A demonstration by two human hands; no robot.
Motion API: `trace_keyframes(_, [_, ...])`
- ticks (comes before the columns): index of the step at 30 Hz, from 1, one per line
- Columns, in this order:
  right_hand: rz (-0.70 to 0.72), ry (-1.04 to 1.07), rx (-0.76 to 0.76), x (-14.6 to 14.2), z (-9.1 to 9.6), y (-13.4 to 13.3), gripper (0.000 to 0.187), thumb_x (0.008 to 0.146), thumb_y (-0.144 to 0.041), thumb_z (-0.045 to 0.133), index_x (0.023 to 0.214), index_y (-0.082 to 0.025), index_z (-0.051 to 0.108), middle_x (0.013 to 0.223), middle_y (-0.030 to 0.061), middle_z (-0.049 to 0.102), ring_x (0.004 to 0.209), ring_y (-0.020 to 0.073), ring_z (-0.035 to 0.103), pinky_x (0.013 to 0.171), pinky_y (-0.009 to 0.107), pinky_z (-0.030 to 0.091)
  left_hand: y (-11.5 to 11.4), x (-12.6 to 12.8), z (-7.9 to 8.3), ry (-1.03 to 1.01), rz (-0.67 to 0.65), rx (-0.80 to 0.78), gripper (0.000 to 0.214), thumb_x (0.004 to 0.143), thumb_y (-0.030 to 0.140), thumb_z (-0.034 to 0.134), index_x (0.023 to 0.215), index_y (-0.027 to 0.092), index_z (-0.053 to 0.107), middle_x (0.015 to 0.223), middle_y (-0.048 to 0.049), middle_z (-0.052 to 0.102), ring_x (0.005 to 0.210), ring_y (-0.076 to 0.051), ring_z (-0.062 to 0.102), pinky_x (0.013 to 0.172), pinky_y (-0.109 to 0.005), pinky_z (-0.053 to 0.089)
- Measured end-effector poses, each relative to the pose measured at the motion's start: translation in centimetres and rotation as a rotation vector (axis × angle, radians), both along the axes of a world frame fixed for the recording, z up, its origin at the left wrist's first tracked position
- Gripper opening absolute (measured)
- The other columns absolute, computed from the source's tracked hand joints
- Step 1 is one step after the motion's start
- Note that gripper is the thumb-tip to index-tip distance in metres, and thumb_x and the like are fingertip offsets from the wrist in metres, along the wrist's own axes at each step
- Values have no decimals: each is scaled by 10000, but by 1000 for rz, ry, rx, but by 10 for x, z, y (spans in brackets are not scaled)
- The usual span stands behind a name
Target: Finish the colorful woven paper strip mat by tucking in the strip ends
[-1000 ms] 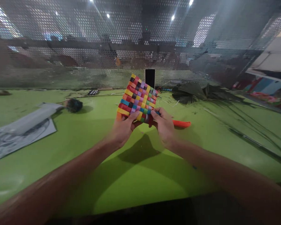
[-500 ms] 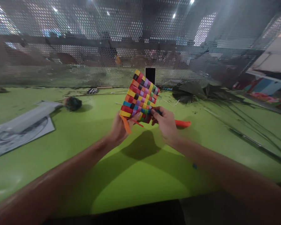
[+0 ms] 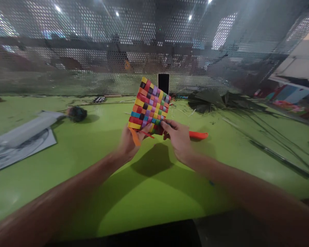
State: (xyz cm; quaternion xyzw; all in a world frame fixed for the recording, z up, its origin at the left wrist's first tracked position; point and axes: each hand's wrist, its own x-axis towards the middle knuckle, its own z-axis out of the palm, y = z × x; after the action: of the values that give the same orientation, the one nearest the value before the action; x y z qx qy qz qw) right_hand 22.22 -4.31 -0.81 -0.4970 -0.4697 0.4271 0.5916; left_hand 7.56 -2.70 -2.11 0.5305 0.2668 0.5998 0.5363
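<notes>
Both hands hold a small woven mat [image 3: 149,105] of many-coloured strips, raised above the green bench [image 3: 144,199] and tilted so its top corner leans away from the person. The left hand [image 3: 130,141] is closed around the mat's lower left edge, thumb on the front face. A loose orange strip [image 3: 135,137] hangs from that corner across the fingers. The right hand [image 3: 178,138] pinches the mat's lower right corner with fingers curled shut; it may also be holding a thin dark strip there, but the blur makes that hard to tell. The mat's shadow falls on the bench just below the hands.

Behind the right hand an orange tool [image 3: 198,135] lies flat on the bench. A dark phone [image 3: 163,83] stands upright against the perforated metal screen [image 3: 67,61] at the far edge. Dark leaves [image 3: 216,101] are heaped to the right of it. On the left lie a printed sheet of paper [image 3: 18,144] and, beyond it, a dark ball [image 3: 77,113].
</notes>
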Motion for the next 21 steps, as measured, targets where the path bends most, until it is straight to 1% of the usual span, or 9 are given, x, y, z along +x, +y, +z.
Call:
trace_keyframes(4, [24,-148,85,1,-3,3,124,838,-324,620,818,-204,599,711,-9,572,570,111,488,501,254,401,-2,-1,-3,18,-26,-46,312,769,260,763,1071,240,689,1021,-65,749,1053,-272,693,856,-442,612])
trace_keyframes(7, [41,-340,182,4,-5,6,109,884,-292,549,809,-215,532,756,8,572,659,143,520,595,290,445,-1,-2,-5,28,-8,-49,311,755,278,773,1050,223,695,1014,-74,749,1033,-277,698,840,-445,616])
trace_keyframes(9, [14,-542,291,7,-4,7,75,888,-238,525,818,-212,521,828,40,576,759,180,538,702,345,470,1,-2,-5,32,17,-39,303,744,291,780,1025,210,700,1008,-76,750,1024,-275,699,838,-441,616])
trace_keyframes(11, [-74,-753,441,12,0,6,13,875,-205,542,862,-206,543,932,81,560,903,233,534,818,413,469,3,-2,-3,48,71,-34,284,730,303,790,981,199,707,997,-75,752,997,-270,705,833,-430,618])
trace_keyframes(13, [-157,-912,598,16,6,5,81,875,-209,575,955,-203,587,1033,110,533,1037,277,497,916,469,443,4,-2,0,72,119,-45,275,713,311,802,941,188,712,976,-74,753,940,-262,717,821,-424,623])
trace_keyframes(14, [-162,-965,663,18,9,5,129,884,-216,581,1010,-208,606,1067,114,525,1075,285,481,947,483,431,4,-2,1,82,114,-55,275,709,312,805,933,181,712,969,-75,754,914,-257,721,819,-425,625])
trace_keyframes(16, [-93,-1037,752,21,12,5,205,908,-210,569,1103,-226,630,1092,110,530,1098,280,478,967,476,429,3,-1,5,95,55,-74,274,707,300,804,925,167,704,962,-77,752,885,-251,723,825,-431,625])
trace_keyframes(18, [8,-1060,784,22,12,6,254,933,-189,539,1161,-240,638,1085,99,551,1088,263,497,956,447,445,2,0,7,95,6,-76,262,705,280,801,908,156,691,954,-78,750,879,-246,722,831,-429,624])
trace_keyframes(21, [89,-1007,785,22,9,9,237,938,-174,542,1141,-217,657,1040,92,580,1031,243,535,910,407,471,1,0,7,85,9,-98,270,709,259,786,931,149,678,943,-74,745,867,-235,718,815,-419,628])
